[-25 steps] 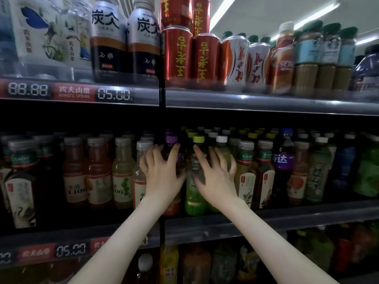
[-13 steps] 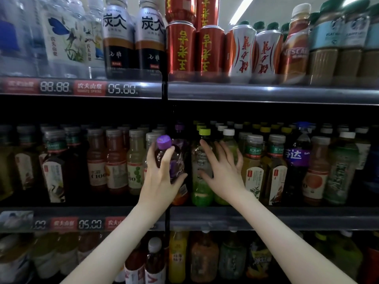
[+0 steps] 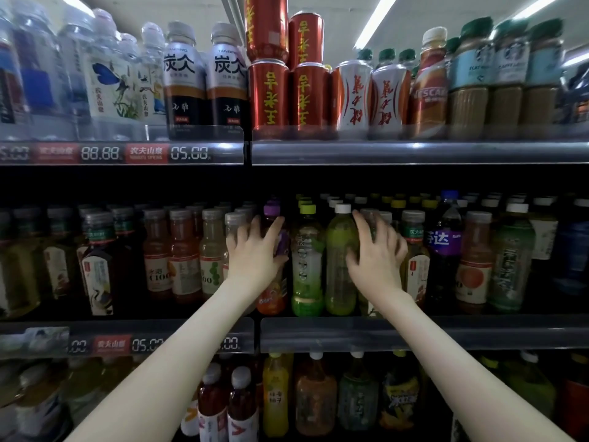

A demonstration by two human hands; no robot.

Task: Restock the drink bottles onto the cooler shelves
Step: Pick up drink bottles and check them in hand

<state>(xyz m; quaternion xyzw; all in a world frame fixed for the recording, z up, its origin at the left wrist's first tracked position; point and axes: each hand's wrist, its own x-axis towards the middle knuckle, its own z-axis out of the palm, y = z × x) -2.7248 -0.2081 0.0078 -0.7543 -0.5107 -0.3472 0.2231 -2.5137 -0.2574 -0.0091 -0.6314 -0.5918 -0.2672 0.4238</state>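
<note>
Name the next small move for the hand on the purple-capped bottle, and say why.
Probably ease the purple-capped bottle a little deeper and let go. The left hand grips it upright among the rows on the middle shelf, while the right hand rests on the white-capped green bottle beside it.

Pale ceiling (image 3: 149,9), long fluorescent tube lights (image 3: 376,22) overhead, dark cooler interior (image 3: 127,183), digital price strips (image 3: 121,153).

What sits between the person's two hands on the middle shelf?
Between the left hand and the right hand stand a green bottle with a yellow-green cap and a green bottle with a white cap; the head view shows it.
</note>
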